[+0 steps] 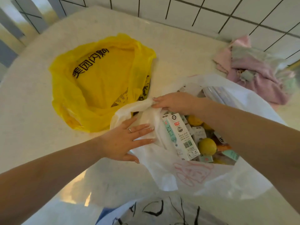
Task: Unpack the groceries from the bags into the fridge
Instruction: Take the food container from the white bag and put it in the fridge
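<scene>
Head cam: left hand (126,140) flat, fingers spread on thin white plastic bag (162,174) on counter; right hand (174,103) pinches its rim. Widen mouth w/ both, then lift tall white-green carton (180,137) inside.

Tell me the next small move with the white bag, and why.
Probably lift out the tall carton. The right hand pinches the white bag rim, the left hand presses its side flat, so the mouth is open and the carton lies on top.
</scene>
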Demonstrator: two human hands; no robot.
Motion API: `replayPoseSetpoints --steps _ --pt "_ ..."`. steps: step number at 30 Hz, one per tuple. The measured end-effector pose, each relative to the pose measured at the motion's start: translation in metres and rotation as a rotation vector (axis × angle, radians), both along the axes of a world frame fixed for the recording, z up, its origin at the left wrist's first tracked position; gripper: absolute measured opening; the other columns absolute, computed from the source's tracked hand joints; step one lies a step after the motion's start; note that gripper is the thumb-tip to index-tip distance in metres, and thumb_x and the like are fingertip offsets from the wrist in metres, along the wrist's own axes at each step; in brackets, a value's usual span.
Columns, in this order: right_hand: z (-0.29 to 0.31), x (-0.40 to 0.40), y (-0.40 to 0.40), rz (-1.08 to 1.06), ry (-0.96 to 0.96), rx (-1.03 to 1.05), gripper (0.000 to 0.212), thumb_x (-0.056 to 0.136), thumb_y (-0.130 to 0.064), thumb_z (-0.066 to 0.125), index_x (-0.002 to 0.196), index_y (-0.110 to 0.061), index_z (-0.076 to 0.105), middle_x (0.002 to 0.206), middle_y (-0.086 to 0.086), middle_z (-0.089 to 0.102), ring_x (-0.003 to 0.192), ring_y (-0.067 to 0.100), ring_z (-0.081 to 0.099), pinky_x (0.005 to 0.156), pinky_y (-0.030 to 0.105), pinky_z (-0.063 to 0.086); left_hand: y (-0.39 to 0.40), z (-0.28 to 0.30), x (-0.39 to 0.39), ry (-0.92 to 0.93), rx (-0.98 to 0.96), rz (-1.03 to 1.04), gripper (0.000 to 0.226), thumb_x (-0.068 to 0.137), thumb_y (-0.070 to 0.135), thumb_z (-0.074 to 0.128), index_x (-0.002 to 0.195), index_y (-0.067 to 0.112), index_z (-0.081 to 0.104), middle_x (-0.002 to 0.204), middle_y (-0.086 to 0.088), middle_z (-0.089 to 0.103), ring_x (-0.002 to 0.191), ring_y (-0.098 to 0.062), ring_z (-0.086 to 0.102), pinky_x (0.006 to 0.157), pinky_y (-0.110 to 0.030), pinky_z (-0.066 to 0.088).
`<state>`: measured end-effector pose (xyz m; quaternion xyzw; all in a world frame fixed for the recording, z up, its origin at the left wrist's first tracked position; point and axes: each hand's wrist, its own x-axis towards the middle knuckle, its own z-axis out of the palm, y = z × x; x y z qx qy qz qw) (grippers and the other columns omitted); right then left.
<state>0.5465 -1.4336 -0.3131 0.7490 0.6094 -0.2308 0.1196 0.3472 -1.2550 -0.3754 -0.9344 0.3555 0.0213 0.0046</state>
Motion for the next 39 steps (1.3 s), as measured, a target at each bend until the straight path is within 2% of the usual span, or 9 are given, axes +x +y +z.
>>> replayPoseSetpoints --steps 3,8,14,17,21,26,28,33,39 --pt "-0.005 -0.005 -0.003 -0.080 0.009 -0.059 0.051 0.099 -0.015 0.039 0.145 -0.032 0.028 0.156 -0.008 0.015 0.137 0.017 0.031 0.104 0.033 0.036 -0.002 0.009 0.002 0.005 -0.051 0.015 0.077 0.089 0.070 0.029 0.149 0.023 0.019 0.153 -0.009 0.026 0.141 -0.028 0.023 0.108 -0.057 0.025" --pt "0.012 -0.009 -0.030 -0.290 -0.061 0.338 0.064 0.094 -0.005 0.048 0.147 -0.030 0.023 0.156 -0.008 0.015 0.138 0.015 0.028 0.106 0.037 0.037 -0.007 0.063 0.033 -0.163 -0.336 0.001 0.064 0.093 0.056 0.037 0.141 0.014 0.031 0.141 -0.012 0.045 0.127 -0.027 0.044 0.101 -0.043 0.039" --pt "0.043 -0.039 -0.117 -0.416 -0.288 0.557 0.062 0.088 -0.014 0.057 0.143 -0.024 0.030 0.152 0.009 0.028 0.132 0.033 0.039 0.098 0.049 0.041 -0.047 0.102 0.101 -0.159 -0.292 -0.052 0.065 0.094 0.055 0.030 0.142 0.011 0.025 0.144 -0.014 0.040 0.122 -0.028 0.048 0.098 -0.041 0.041" --pt "0.053 -0.051 -0.165 -0.597 -0.325 0.585 0.056 0.089 -0.024 0.058 0.141 -0.022 0.036 0.151 0.013 0.028 0.133 0.037 0.036 0.100 0.060 0.036 -0.078 0.109 0.139 -0.025 -0.206 -0.046 0.074 0.091 0.062 0.020 0.148 0.019 0.003 0.155 -0.010 0.019 0.136 -0.024 0.030 0.111 -0.036 0.023" --pt "0.053 -0.058 -0.208 -0.808 -0.287 0.347 0.068 0.090 -0.048 0.049 0.148 -0.033 0.016 0.158 -0.002 -0.002 0.145 0.023 -0.002 0.110 0.063 0.007 -0.126 0.104 0.178 0.197 -0.105 -0.079 0.070 0.088 0.068 0.016 0.142 0.036 -0.012 0.157 0.002 -0.010 0.142 -0.013 -0.016 0.117 -0.041 -0.004" --pt "0.040 -0.034 -0.216 -0.887 -0.293 0.282 0.063 0.090 -0.055 0.008 0.148 -0.032 0.017 0.158 -0.007 -0.001 0.144 0.017 -0.010 0.111 0.058 0.006 -0.137 0.098 0.211 0.126 0.009 0.041 0.077 0.079 0.076 0.005 0.147 0.039 -0.002 0.156 0.002 -0.017 0.141 -0.019 -0.023 0.112 -0.059 -0.003" --pt "0.033 -0.021 -0.219 -0.922 -0.288 0.298 0.063 0.089 -0.052 0.004 0.147 -0.035 0.020 0.157 -0.009 0.005 0.144 0.016 -0.007 0.110 0.058 0.005 -0.135 0.098 0.222 0.169 -0.008 0.106 0.078 0.079 0.076 0.010 0.147 0.038 0.001 0.156 0.003 -0.016 0.141 -0.018 -0.022 0.112 -0.061 -0.002" --pt "0.015 0.014 -0.230 -0.968 -0.279 0.252 0.046 0.099 -0.037 0.026 0.145 -0.037 0.024 0.157 -0.012 0.008 0.145 0.016 0.001 0.111 0.056 0.007 -0.126 0.090 0.253 0.377 -0.217 0.187 0.067 0.087 0.068 0.022 0.146 0.038 0.018 0.157 0.008 0.006 0.144 -0.016 0.004 0.114 -0.054 0.013" --pt "0.011 0.050 -0.237 -0.889 -0.233 0.309 0.056 0.094 -0.044 0.018 0.138 -0.022 0.045 0.148 0.005 0.037 0.134 0.027 0.037 0.110 0.046 0.032 -0.127 0.086 0.284 0.478 -0.519 0.343 0.040 0.100 0.034 0.038 0.136 0.019 0.046 0.144 0.004 0.042 0.132 -0.012 0.038 0.103 -0.021 0.027"
